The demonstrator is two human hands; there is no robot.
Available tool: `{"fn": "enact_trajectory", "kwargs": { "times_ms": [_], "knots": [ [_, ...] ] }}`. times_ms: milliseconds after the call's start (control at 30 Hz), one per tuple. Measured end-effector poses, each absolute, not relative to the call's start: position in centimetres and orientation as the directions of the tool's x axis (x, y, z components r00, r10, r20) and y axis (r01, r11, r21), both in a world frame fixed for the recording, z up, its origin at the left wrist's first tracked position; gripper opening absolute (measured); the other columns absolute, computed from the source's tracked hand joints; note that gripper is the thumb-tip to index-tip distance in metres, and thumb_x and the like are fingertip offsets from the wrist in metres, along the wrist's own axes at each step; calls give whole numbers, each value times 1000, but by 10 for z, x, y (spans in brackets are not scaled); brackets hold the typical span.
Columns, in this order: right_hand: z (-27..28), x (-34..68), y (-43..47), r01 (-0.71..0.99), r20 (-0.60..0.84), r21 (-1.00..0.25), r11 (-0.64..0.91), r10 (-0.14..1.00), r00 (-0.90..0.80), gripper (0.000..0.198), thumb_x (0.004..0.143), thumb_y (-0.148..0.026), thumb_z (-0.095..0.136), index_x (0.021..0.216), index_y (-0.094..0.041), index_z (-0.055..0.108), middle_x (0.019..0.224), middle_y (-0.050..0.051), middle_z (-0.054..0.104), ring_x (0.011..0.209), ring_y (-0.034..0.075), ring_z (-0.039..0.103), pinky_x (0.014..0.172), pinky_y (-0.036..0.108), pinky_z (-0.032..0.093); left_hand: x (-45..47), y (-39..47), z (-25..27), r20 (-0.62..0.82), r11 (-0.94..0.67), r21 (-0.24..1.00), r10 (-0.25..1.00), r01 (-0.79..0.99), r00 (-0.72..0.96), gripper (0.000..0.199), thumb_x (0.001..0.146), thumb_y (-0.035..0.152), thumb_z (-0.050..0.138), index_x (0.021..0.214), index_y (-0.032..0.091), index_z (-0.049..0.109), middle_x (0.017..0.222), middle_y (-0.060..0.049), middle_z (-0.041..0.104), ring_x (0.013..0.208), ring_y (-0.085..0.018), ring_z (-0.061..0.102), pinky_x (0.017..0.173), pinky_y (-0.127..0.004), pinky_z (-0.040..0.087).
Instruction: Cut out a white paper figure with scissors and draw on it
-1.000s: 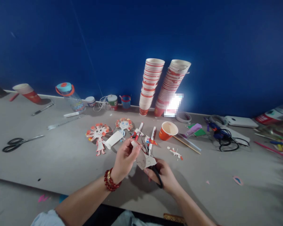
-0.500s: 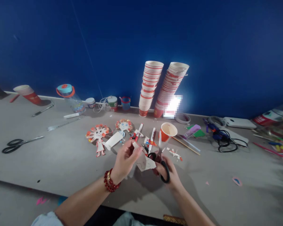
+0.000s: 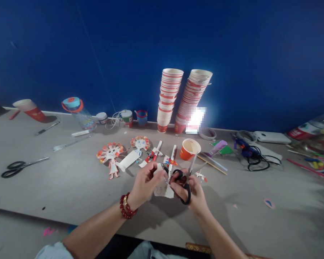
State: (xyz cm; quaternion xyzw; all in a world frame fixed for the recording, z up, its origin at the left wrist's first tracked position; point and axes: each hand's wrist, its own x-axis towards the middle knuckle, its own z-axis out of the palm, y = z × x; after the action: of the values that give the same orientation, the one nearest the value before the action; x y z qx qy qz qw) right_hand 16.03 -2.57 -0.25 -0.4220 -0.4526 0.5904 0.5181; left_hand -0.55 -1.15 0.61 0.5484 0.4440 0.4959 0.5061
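Between thumb and fingers my left hand (image 3: 148,181) pinches a piece of white paper (image 3: 162,191) with drawn pencil lines on it. Black-handled scissors (image 3: 188,190) are in my right hand (image 3: 193,194), blades apart and pointing away from me. Fingertips of the right hand reach the paper's right side. Just beyond lie marker pens (image 3: 172,158), small red-and-white scraps (image 3: 201,176) and an orange paper cup (image 3: 190,149). Two paper figures with petal-like hair, one in a dress (image 3: 113,162) and one with blue eyes (image 3: 140,144), lie left of the markers beside a white paper strip (image 3: 129,160).
Two tall stacks of paper cups (image 3: 170,97) stand against the blue wall. Another pair of scissors (image 3: 21,166) lies at left, near a clear bottle (image 3: 82,117). At right are a glue gun (image 3: 244,149) with a black cord, tape rolls (image 3: 207,133) and a white power bank-like block (image 3: 272,137).
The scissors have tilted to the right with their blades spread apart. My right hand's fingers have come to the paper, which now hangs lower and flatter. The view has shifted slightly.
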Motion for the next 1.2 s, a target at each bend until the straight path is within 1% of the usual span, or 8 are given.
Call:
{"fn": "enact_trajectory", "kwargs": {
  "times_ms": [133,233,367,500,633,767,867,1200],
  "knots": [
    [2,156,-25,-185,-43,-981,-61,994,-100,39,62,-39,84,82,-20,55,75,1,60,58,13,52,51,23,42,-3,-15,7,47,-41,998,985,-39,165,29,86,44,59,77,17,52,61,5,37,54,-9,30,50,-21,26],
    [4,155,-24,-179,-36,-982,-51,996,-86,38,62,-39,83,78,-20,55,71,0,57,56,12,50,51,22,42,-1,-17,6,19,-2,995,984,-100,174,30,86,44,58,75,17,53,62,5,38,55,-9,32,51,-20,29],
    [3,156,-24,-212,-17,-977,-33,997,-78,38,60,-35,84,79,-20,55,72,0,58,58,13,51,53,23,43,0,-20,4,4,25,987,984,-159,181,32,88,47,53,80,17,59,67,1,49,59,-11,43,56,-22,39],
    [1,156,-25,-215,-5,-976,-24,996,-88,38,62,-37,83,81,-20,55,71,0,56,59,13,51,53,23,42,2,-23,0,23,12,990,970,-142,241,27,84,43,61,92,17,63,80,-3,59,69,-14,51,64,-23,43],
    [2,159,-24,-98,-33,-994,-47,990,-138,39,63,-42,82,81,-19,55,71,-1,55,61,13,49,54,22,40,2,-21,1,31,-15,995,986,-96,166,24,85,41,60,83,16,62,71,-1,56,63,-12,47,60,-21,41],
    [2,163,-23,67,-105,-994,-88,940,-323,44,68,-53,77,73,-17,52,62,-4,47,56,11,44,51,21,34,-2,-18,10,55,-45,996,989,-78,136,22,84,39,61,83,17,62,71,-1,58,63,-12,48,60,-22,41],
    [0,165,-24,188,-147,-979,-74,901,-409,49,70,-61,71,73,-16,52,59,-4,46,53,11,43,48,21,30,-6,-16,13,75,-66,994,992,-82,105,21,84,38,61,83,17,62,70,-1,57,64,-13,49,61,-23,41],
    [-9,165,-26,305,-170,-952,-34,885,-433,54,70,-69,64,70,-18,48,56,-4,48,51,11,46,46,21,29,-10,-16,18,130,-136,988,988,71,79,12,83,25,54,79,14,59,66,1,50,59,-11,41,55,-21,35]
  ]
}}
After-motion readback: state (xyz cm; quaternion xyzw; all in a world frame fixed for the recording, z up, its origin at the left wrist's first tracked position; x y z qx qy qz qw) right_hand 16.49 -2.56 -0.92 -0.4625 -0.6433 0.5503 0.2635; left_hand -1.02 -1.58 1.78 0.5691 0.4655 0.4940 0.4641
